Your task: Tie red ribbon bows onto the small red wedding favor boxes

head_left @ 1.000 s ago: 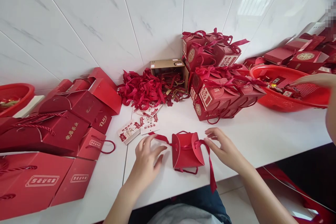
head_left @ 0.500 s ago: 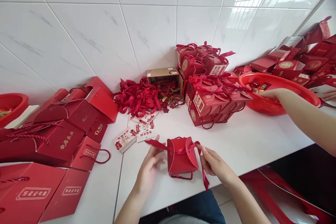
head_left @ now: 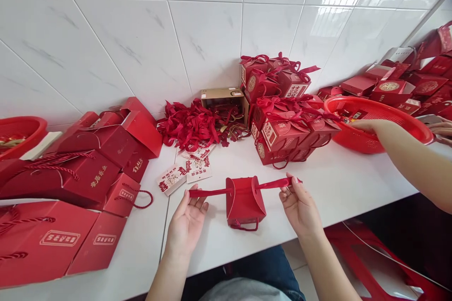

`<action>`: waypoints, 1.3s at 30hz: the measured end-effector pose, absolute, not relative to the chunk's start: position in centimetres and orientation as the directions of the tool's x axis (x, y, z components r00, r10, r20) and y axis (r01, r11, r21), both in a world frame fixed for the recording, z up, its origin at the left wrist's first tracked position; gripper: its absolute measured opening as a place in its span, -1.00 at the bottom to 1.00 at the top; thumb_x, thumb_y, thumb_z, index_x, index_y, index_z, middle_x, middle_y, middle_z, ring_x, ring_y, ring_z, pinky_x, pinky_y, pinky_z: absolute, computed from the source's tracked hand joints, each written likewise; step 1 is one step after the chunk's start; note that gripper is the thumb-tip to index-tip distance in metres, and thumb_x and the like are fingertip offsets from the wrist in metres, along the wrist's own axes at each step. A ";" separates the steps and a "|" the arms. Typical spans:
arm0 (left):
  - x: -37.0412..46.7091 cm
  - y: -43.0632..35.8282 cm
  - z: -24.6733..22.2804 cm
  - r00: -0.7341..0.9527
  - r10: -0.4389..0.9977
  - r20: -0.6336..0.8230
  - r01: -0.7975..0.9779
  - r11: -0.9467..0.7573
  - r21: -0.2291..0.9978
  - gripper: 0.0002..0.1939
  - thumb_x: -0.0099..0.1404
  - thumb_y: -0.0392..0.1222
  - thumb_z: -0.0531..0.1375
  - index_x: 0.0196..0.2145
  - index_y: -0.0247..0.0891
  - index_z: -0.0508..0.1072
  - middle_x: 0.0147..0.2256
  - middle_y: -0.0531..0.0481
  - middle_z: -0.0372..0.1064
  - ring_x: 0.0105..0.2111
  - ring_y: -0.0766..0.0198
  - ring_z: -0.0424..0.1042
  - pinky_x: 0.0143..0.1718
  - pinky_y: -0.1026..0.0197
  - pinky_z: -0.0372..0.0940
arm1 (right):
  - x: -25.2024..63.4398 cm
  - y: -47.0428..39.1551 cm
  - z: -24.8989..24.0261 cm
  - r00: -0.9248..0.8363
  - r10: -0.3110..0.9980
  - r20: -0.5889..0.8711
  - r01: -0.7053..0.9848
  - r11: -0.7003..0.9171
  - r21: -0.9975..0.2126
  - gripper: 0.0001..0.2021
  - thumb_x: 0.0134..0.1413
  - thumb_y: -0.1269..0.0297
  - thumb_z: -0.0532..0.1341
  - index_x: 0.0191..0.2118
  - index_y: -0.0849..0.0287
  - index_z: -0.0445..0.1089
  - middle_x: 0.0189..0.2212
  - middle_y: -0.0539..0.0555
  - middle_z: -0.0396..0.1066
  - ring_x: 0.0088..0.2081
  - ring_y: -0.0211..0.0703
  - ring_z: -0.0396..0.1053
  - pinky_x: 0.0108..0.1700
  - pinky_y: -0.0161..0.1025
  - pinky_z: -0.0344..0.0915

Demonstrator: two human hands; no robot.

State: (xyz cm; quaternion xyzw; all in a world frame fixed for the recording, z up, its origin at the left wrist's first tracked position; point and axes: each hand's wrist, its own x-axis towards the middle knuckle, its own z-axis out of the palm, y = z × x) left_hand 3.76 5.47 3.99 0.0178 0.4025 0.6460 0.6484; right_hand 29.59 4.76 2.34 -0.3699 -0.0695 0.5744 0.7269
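A small red gift box [head_left: 245, 200] with a cord handle at its near side stands on the white table in front of me. A red ribbon [head_left: 212, 193] runs through the holes in its top flaps and stretches out to both sides. My left hand [head_left: 187, 221] pinches the ribbon's left end between thumb and fingers, palm turned up. On the other side, my right hand [head_left: 300, 207] grips the right end, slightly higher. Both hands are apart from the box itself.
Finished boxes with bows [head_left: 286, 131] are stacked behind. Loose red ribbons [head_left: 190, 124] lie beside a cardboard box [head_left: 224, 94]. Printed cards [head_left: 173, 178] lie left of centre, near larger red boxes [head_left: 74, 211]. At right, another person's arm [head_left: 402, 155] reaches into a red basket [head_left: 416, 127].
The ribbon's right end, which hung down beside the box, is now drawn out sideways. My hands have moved farther apart, and the ribbon is pulled straight on both sides.
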 end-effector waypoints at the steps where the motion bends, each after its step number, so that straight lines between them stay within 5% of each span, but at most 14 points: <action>1: 3.8 5.3 3.8 -0.154 0.847 -0.509 -0.830 0.168 0.532 -0.73 0.45 -0.33 0.01 -0.20 -0.31 0.52 -0.35 -0.08 0.49 -0.41 0.26 0.51 -0.44 0.23 0.42 | 29.7 4.7 2.1 0.332 0.884 -0.330 -0.780 0.060 -0.623 -0.66 -0.21 0.22 0.53 -0.24 0.17 0.55 -0.53 -0.09 0.40 -0.48 -0.38 0.39 -0.47 -0.49 0.40; 12: 3.0 5.2 4.0 0.026 0.973 -0.230 -0.901 0.122 0.415 -0.63 0.39 -0.22 0.08 -0.59 -0.26 0.19 -0.57 0.11 0.06 -0.56 0.34 0.20 -0.57 0.28 0.23 | 29.5 3.5 0.5 0.365 0.864 -0.347 -0.762 0.063 -0.644 -0.71 -0.27 0.23 0.53 -0.37 0.20 0.55 -0.49 -0.07 0.43 -0.48 -0.39 0.41 -0.48 -0.51 0.41; 18: 3.4 5.7 4.8 -0.098 0.989 -0.112 -0.706 0.011 0.708 -0.50 0.36 -0.07 0.17 -0.66 -0.25 0.09 -0.62 0.15 -0.16 -0.57 0.36 0.02 -0.58 0.34 0.10 | 29.4 3.1 0.5 0.459 0.832 -0.311 -0.721 0.145 -0.677 -0.76 -0.24 0.24 0.52 -0.40 0.17 0.55 -0.33 -0.01 0.52 -0.50 -0.39 0.40 -0.44 -0.42 0.44; 22: 3.5 5.8 6.8 -0.099 0.993 0.061 -0.513 -0.104 0.852 -0.55 0.36 0.07 0.13 -0.58 -0.23 0.22 -0.65 0.14 -0.12 -0.56 0.33 0.01 -0.53 0.33 0.08 | 29.9 3.2 2.2 0.590 0.794 -0.146 -0.568 0.280 -0.773 -0.82 -0.14 0.21 0.48 -0.39 0.12 0.55 -0.25 0.01 0.54 -0.36 -0.30 0.44 -0.35 -0.34 0.45; 27: 3.2 7.0 10.5 -0.102 0.948 0.300 -0.363 -0.316 0.877 -0.64 0.34 0.01 0.17 -0.53 -0.20 0.24 -0.63 0.11 0.08 -0.54 0.31 0.09 -0.45 0.27 0.13 | 31.1 4.6 6.2 0.643 0.746 0.173 -0.226 0.400 -0.888 -0.74 0.02 0.13 0.39 -0.18 0.12 0.56 -0.39 0.01 0.50 -0.41 -0.28 0.43 -0.33 -0.30 0.41; 32: 3.8 8.6 13.7 -0.024 0.899 0.437 -0.218 -0.431 0.875 -0.79 0.25 -0.04 0.28 -0.43 -0.22 0.51 -0.44 0.00 0.38 -0.39 0.26 0.31 -0.35 0.23 0.24 | 31.2 6.3 10.5 0.481 0.759 0.439 0.047 0.477 -0.878 -0.74 0.13 0.07 0.31 -0.18 0.13 0.56 -0.41 0.05 0.50 -0.34 -0.16 0.46 -0.29 -0.23 0.41; 39: 6.8 9.7 16.7 -0.011 0.874 0.486 -0.189 -0.479 0.857 -0.85 0.17 -0.12 0.36 -0.30 -0.21 0.60 -0.41 0.01 0.51 -0.36 0.26 0.45 -0.28 0.25 0.34 | 28.2 6.9 16.1 0.190 0.802 0.566 0.088 0.561 -0.823 -0.78 0.18 0.09 0.27 -0.32 0.11 0.55 -0.57 -0.03 0.40 -0.56 -0.29 0.29 -0.54 -0.36 0.24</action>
